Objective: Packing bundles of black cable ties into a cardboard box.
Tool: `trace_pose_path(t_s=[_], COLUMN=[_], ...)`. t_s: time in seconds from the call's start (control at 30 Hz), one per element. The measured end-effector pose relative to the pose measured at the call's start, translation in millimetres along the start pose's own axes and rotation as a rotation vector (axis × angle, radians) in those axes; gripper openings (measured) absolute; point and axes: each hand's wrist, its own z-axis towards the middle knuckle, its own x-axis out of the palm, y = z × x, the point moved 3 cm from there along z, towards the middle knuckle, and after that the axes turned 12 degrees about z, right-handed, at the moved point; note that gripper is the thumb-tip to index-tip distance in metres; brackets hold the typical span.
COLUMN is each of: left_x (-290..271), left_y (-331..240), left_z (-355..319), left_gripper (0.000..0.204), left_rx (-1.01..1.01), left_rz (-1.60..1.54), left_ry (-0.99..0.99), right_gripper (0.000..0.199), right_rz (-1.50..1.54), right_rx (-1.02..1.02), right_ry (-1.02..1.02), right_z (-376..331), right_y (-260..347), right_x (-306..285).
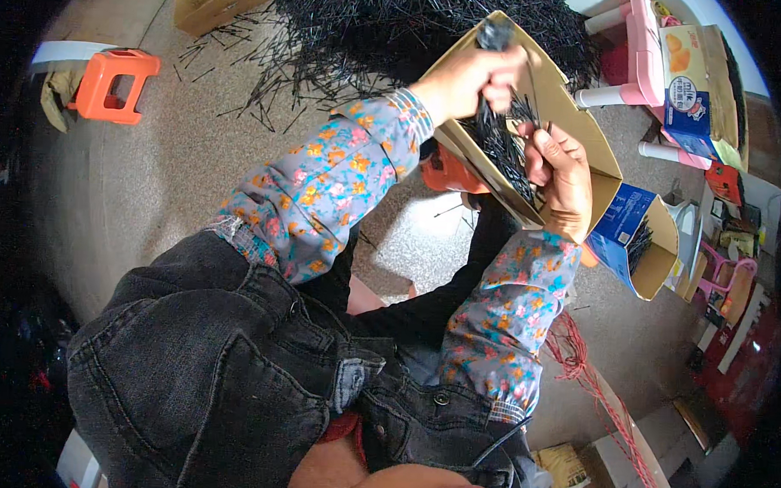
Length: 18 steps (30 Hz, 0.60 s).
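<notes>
My left hand [473, 82], slightly blurred, is closed around a bundle of thin black sticks [492, 37] over the far end of an open cardboard box [598, 152]. My right hand [565, 171] is inside the near part of the box. Its thumb and fingers are pinched together on a thin black stick [535, 111]. More black sticks [504, 158] lie lengthwise in the box, below and between the hands. The box is tilted and appears to rest on an orange stool [449, 169], mostly hidden beneath it. Floral sleeve covers reach both wrists.
A large pile of black sticks [355, 32] spreads over the floor ahead. A blue-and-tan carton [657, 253] with sticks stands at right. An orange stool [116, 84] is at far left, a pink-and-white stool [642, 59] at upper right. Red strings [576, 358] hang at lower right.
</notes>
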Motion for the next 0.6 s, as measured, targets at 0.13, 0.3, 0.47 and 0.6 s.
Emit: trace_pose_path(t_s=[0.13, 0.3, 0.47, 0.6], left_x=[-27, -17, 9, 11], left_y=[-10, 3, 12, 13], left_z=[4, 0, -7, -8], left_gripper=[0.025, 0.026, 0.031, 0.03], left_rx=[0.087, -0.018, -0.133, -0.15], left_rz=[-0.101, -0.037, 0.076, 0.087], left_ry=[-0.177, -0.17, -0.122, -0.051], right_gripper=[0.021, 0.02, 0.018, 0.017], right_rz=[-0.065, -0.05, -0.079, -0.108], right_rx=[-0.079, -0.09, -0.157, -0.235], right_ry=[-0.145, -0.201, -0.274, -0.337], right_z=[-10, -7, -7, -7], right_y=[6, 6, 6, 10], right_x=[-7, -10, -12, -14])
